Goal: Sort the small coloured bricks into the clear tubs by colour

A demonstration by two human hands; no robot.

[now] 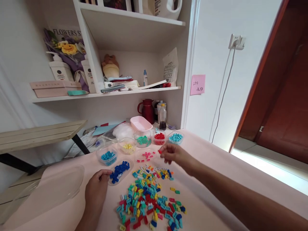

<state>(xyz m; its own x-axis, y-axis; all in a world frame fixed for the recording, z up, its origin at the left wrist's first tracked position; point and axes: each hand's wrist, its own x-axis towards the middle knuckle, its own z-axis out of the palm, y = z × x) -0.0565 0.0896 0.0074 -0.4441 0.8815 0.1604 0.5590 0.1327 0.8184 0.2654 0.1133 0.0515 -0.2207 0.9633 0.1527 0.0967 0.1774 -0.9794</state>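
My right hand (pixel 173 153) pinches a small red toy brick (pixel 159 151) between thumb and fingertips, just right of the clear tray with pink bricks (pixel 147 156). My left hand (pixel 97 186) is curled at the left side of the clear tub of dark blue bricks (pixel 119 171). Its fingertips meet at the tub's edge; whether they grip a brick or the rim cannot be made out. Between my forearms, a loose heap of mixed-colour bricks (pixel 146 199) spreads over the pink tabletop, with a smaller cluster (pixel 152 172) behind it.
Further tubs hold medium blue (pixel 108 156), yellow (pixel 127 146), green (pixel 143 140), red (pixel 159 137) and light blue bricks (pixel 175 137). Behind are a pink basin (pixel 141 124), a dark red jug (pixel 147 111) and a bottle (pixel 163 117). A clear lid (pixel 55 186) lies left.
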